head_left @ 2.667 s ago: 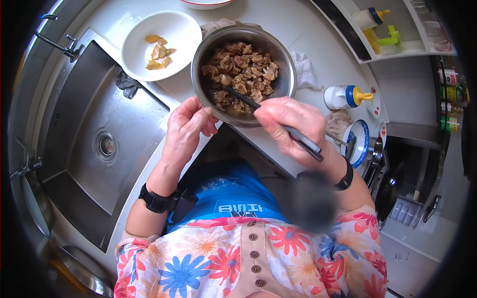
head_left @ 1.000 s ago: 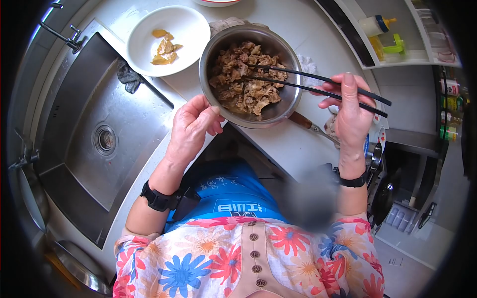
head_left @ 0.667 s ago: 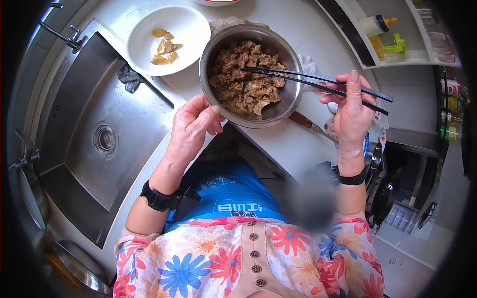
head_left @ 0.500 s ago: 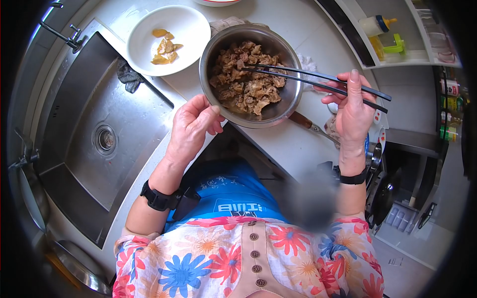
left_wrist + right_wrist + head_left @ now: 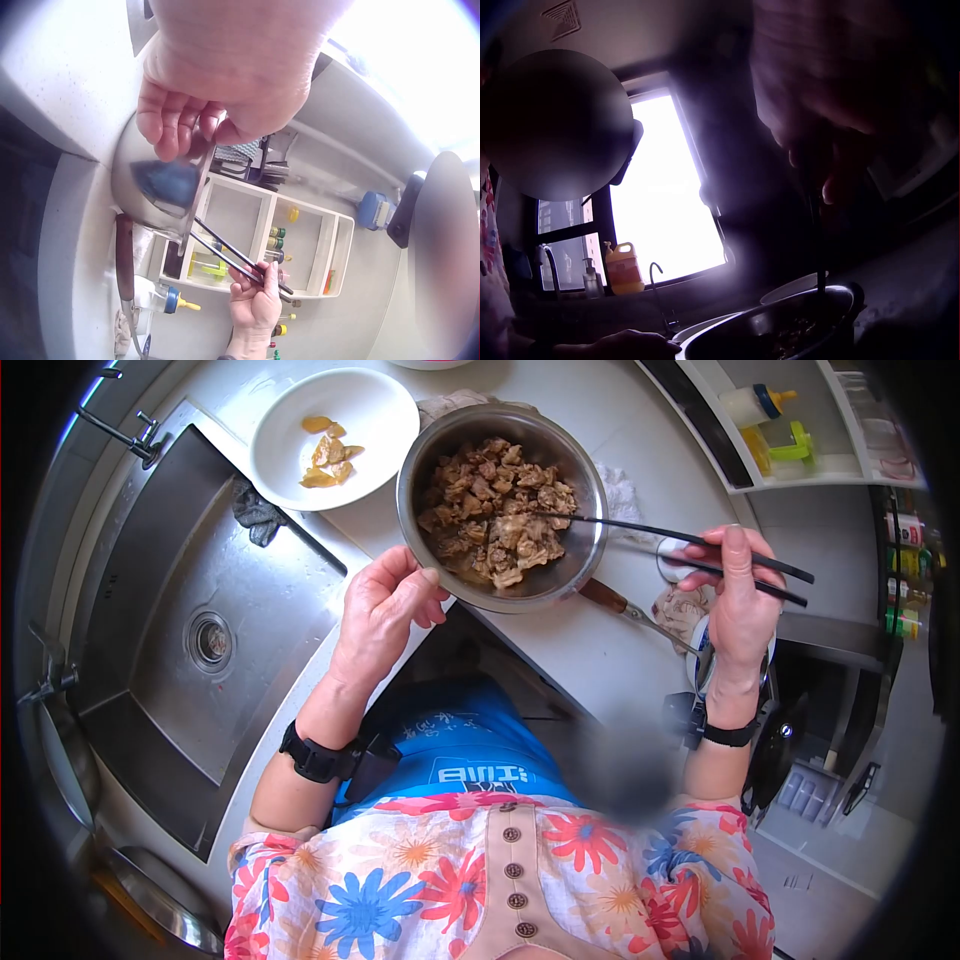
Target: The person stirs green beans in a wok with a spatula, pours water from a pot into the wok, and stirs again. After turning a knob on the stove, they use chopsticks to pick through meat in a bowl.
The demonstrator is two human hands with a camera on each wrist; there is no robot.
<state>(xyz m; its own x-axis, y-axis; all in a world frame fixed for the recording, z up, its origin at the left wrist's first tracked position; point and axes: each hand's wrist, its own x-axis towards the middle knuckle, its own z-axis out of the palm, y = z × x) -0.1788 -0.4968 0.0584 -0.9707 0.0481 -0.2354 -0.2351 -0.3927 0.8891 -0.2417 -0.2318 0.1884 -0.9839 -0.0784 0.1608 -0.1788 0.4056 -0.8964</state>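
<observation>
A steel bowl (image 5: 590, 560) on the counter holds chopped brown meat (image 5: 490, 510). Thumb and fingers of my left hand (image 5: 385, 605) pinch its near left rim; the left wrist view shows this hand (image 5: 217, 90) at the bowl's (image 5: 142, 176) edge. Black chopsticks (image 5: 640, 527) are gripped in my right hand (image 5: 742, 600), out to the right of the bowl, with their tips in the meat. In the dark right wrist view, my right hand (image 5: 825, 97) is above the bowl (image 5: 847, 304). Behind and left stands a white bowl (image 5: 270, 460) with several yellowish pieces (image 5: 330, 460).
A steel sink (image 5: 170, 710) with a dark cloth (image 5: 256, 512) on its edge lies to the left. A wooden handle (image 5: 605, 596) shows beside the steel bowl's right side. White shelves (image 5: 825, 420) with bottles stand at the upper right, and a crumpled cloth (image 5: 680, 610) lies on the counter.
My right hand has moved from close over the bowl out to the right, then slightly farther right and down. The chopsticks' tips have shifted right within the meat. My left hand remains at the rim.
</observation>
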